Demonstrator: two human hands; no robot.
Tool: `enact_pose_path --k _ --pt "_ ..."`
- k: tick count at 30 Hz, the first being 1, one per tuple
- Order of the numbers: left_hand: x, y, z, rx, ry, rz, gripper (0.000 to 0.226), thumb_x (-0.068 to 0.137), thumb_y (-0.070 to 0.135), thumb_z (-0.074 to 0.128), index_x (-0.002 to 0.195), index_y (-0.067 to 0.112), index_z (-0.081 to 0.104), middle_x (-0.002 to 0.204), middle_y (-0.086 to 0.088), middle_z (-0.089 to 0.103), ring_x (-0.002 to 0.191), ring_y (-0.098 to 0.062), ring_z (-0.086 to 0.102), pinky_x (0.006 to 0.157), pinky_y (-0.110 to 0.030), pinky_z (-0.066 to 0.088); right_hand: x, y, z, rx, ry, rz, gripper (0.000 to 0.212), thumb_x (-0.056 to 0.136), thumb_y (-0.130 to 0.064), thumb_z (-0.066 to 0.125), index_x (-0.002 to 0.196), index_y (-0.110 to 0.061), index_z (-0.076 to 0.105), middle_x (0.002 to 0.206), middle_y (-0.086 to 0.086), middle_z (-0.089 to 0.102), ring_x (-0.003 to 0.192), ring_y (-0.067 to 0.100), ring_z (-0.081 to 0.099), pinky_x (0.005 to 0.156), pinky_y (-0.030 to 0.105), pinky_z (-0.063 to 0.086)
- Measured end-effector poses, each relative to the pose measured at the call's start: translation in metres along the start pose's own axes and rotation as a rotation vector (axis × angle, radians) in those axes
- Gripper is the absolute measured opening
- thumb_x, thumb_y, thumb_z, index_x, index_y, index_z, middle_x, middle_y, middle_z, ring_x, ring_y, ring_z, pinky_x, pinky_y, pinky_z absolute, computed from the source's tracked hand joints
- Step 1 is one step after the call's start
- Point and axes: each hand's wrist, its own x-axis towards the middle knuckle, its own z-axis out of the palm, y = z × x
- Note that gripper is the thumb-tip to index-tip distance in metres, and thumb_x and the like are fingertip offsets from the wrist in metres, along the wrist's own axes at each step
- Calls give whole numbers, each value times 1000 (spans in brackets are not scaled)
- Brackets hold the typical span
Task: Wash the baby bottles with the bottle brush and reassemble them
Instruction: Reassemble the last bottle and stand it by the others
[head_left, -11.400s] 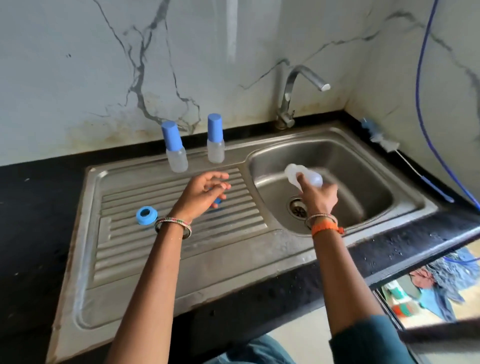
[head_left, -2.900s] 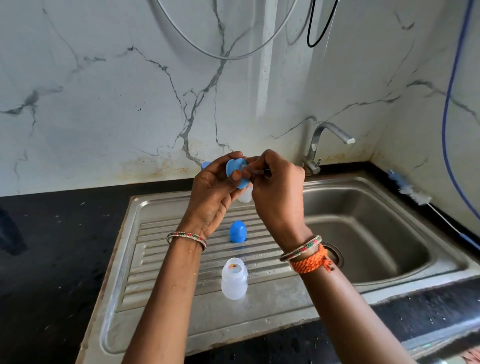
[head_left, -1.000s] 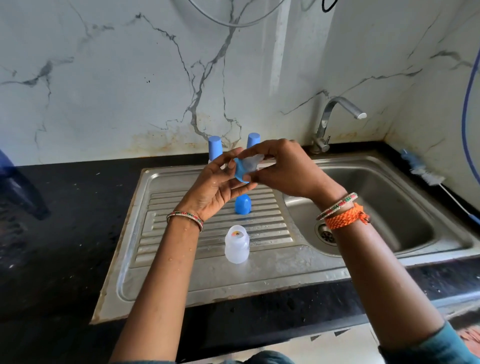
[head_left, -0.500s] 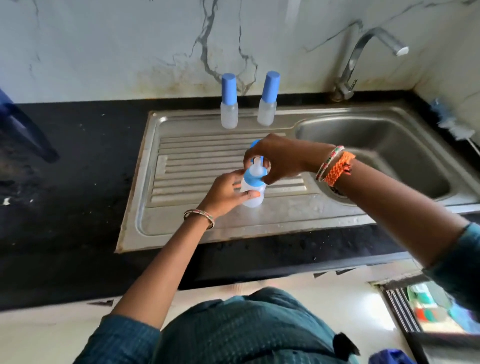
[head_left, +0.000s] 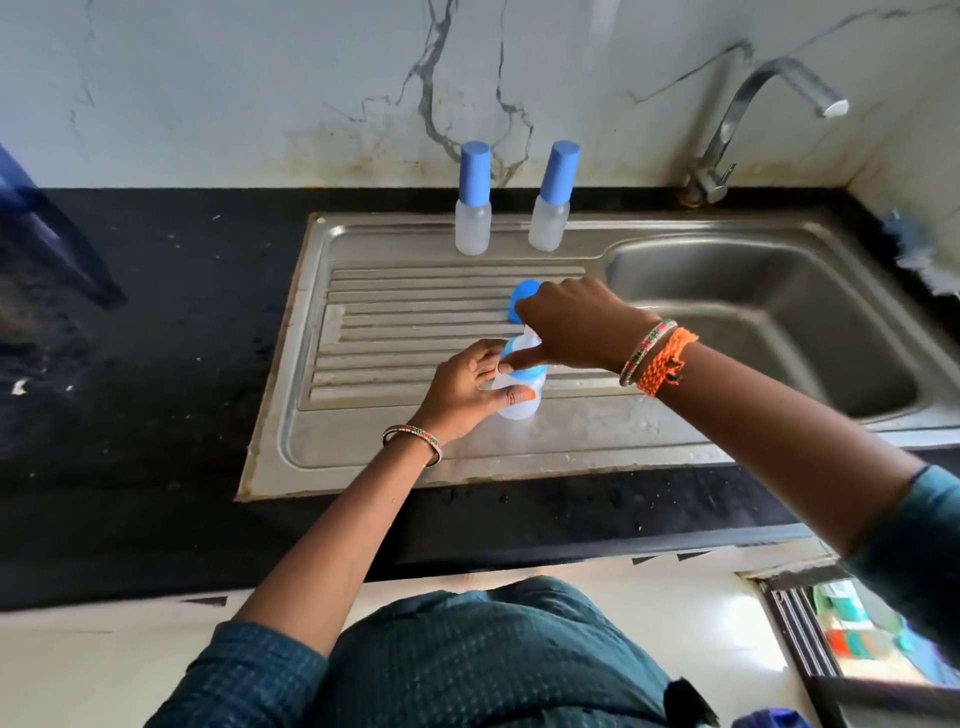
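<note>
A small translucent baby bottle (head_left: 521, 402) stands on the ribbed steel drainboard (head_left: 415, 322). My left hand (head_left: 467, 389) wraps around its body. My right hand (head_left: 571, 325) comes from above and grips the blue collar with the clear nipple (head_left: 522, 358) on the bottle's neck. A loose blue cap (head_left: 521, 296) lies on the drainboard just behind my right hand, partly hidden. Two assembled bottles with tall blue caps (head_left: 473, 200) (head_left: 554, 197) stand upright at the back edge. The bottle brush (head_left: 914, 254) lies on the counter at the far right.
The sink basin (head_left: 769, 322) is to the right, with the tap (head_left: 748, 114) over its back edge. Black counter (head_left: 156, 364) surrounds the sink. A dark blue object (head_left: 47, 239) sits at the far left. A marble wall rises behind.
Earlier both hands worked the blue collar and nipple in the air. They have come down, and the collar now sits on the bottle standing on the drainboard. The view has tilted downward.
</note>
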Motion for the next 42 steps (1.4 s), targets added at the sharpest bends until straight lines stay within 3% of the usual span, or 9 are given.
enact_pose_path --k 5,8,15,20,24,27,31,37,42 --pt "2 2 -1 38 13 5 64 64 12 86 116 17 50 123 2 59 115 -10 57 98 -14 44 -6 8 -1 557 -152 -153 78 74 -29 80 139 -22 36 136 2 48 119 18 48 100 38 43" --pt "2 0 -1 39 -4 -2 68 64 8 85 118 19 44 122 1 60 116 -11 57 101 -20 43 -10 9 2 525 -91 -177 65 78 -8 75 134 -21 45 127 4 57 115 19 54 95 34 45" --pt "4 -1 -2 29 -20 -41 66 66 11 85 115 21 42 120 -11 65 111 -18 63 100 -34 47 -14 -8 13 259 108 87 108 72 -69 63 149 -15 10 81 5 57 72 24 55 70 35 47" --pt "5 -2 -1 19 21 -45 63 62 17 88 107 25 45 121 -11 64 117 -17 59 104 -32 44 -32 4 19 823 -11 -83 105 77 -10 75 152 -22 3 149 12 36 136 26 36 113 38 30" --pt "7 1 -4 9 -7 -53 64 56 22 90 101 31 45 119 -11 64 114 -17 60 103 -40 45 -40 8 26 851 122 76 100 84 -15 71 153 -19 -2 98 11 72 83 13 69 84 31 55" --pt "7 2 -3 15 -10 -61 64 55 27 89 101 34 46 123 -11 62 116 -19 59 102 -43 45 -45 18 27 1010 366 175 65 83 -20 71 138 -12 38 54 -3 55 45 8 48 51 27 44" --pt "9 2 -4 -12 -19 -86 65 55 24 90 102 34 46 125 -13 61 118 -21 58 104 -44 43 -42 13 43 1132 151 34 76 77 -5 75 142 -15 36 130 4 55 119 10 52 99 31 49" --pt "9 3 -2 28 -20 -91 64 56 25 90 102 32 45 117 -10 65 113 -21 61 102 -40 45 -33 -3 48 738 397 292 76 70 -45 79 130 -15 45 84 -4 68 75 16 63 69 32 50" --pt "14 5 -5 17 -101 -88 69 52 27 90 106 27 46 115 -9 66 111 -20 62 100 -45 47 -30 11 58 1010 139 4 71 78 -21 78 140 -11 43 137 6 52 125 17 49 105 27 40"
